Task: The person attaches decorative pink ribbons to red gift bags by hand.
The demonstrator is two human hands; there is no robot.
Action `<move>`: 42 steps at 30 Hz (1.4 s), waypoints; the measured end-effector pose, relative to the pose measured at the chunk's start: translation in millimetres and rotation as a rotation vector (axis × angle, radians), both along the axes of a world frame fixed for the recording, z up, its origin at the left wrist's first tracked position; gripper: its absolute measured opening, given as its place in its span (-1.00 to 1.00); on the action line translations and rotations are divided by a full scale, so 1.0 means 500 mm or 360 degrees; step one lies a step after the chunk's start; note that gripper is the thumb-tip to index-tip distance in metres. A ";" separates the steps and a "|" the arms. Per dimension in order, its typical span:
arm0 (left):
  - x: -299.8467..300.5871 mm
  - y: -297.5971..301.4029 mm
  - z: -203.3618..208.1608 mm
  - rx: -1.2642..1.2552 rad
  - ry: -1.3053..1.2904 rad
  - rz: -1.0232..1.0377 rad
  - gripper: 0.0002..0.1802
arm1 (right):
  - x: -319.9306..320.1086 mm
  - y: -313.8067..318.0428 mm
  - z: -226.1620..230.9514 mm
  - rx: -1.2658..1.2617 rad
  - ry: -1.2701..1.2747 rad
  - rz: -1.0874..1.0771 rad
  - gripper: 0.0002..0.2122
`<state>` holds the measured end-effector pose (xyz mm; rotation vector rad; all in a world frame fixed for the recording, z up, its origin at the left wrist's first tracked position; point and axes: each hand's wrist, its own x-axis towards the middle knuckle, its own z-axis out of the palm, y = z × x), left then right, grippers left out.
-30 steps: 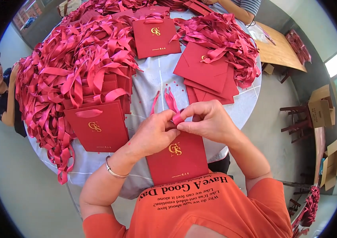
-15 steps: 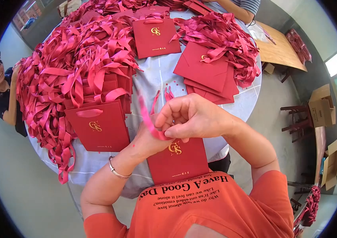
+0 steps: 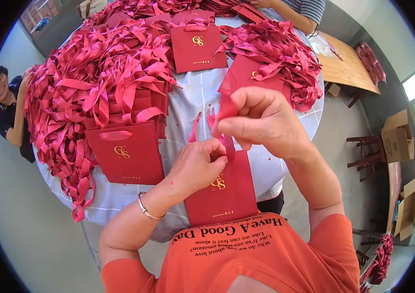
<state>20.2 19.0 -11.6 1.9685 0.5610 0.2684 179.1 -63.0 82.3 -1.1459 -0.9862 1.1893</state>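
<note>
Right hand [image 3: 268, 121]: thumb and forefinger pinching a strip of red satin ribbon [image 3: 227, 105], raised above the bag; strip slightly blurred, running down toward the other hand. Left hand [image 3: 195, 163]: thumb and forefinger curled toward each other at the upper edge of the bag, beside the ribbon; cannot tell what lies between the tips. Silver bangle [image 3: 148, 207] on the left wrist.

Red paper gift bag [image 3: 219, 202]: flat under both hands at the near edge of the table, gold monogram on its face, lower edge against the orange T-shirt [image 3: 266, 251]. Thin ribbon ends [image 3: 194, 128] extend past its top on the pale tablecloth [image 3: 192, 93].

Left of the bag, toward the table's left edge: a monogrammed bag [image 3: 131, 163] with ribbon handle, leaning on a stack; behind it, a large heap of ribbon handles [image 3: 90, 73] reaching the edge, some hanging over. Toward the far edge: another monogrammed bag [image 3: 199, 53]. Toward the right edge: stacked bags [image 3: 253, 73], partly covered by a smaller ribbon heap [image 3: 285, 53].

Beyond the table: co-worker [image 3: 10, 110] off the left edge; striped sleeve [image 3: 312, 10] at the far right edge; wooden table [image 3: 346, 75], open cardboard boxes [image 3: 410, 207] farther right.
</note>
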 end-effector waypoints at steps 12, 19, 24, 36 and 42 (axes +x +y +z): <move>-0.011 0.022 0.014 -0.0214 -0.0198 -0.0078 -0.77 | -0.010 -0.074 -0.108 0.0233 -0.1777 -0.0165 -0.86; -0.027 0.037 0.059 0.0359 -0.0143 -0.0211 -0.83 | -0.009 -0.086 -0.143 0.0164 -0.1636 -0.0246 -0.89; -0.046 0.055 0.103 0.0682 -0.0021 -0.0368 -0.85 | -0.006 -0.080 -0.136 0.0190 -0.1541 -0.0212 -0.89; -0.061 0.067 0.119 -0.0265 0.0362 -0.0421 -0.86 | 0.025 -0.087 -0.138 0.0098 -0.0954 -0.0169 -0.92; -0.042 0.052 0.076 -0.0332 0.0336 -0.0163 -0.85 | 0.021 -0.112 -0.105 0.0098 -0.0639 -0.1107 -0.89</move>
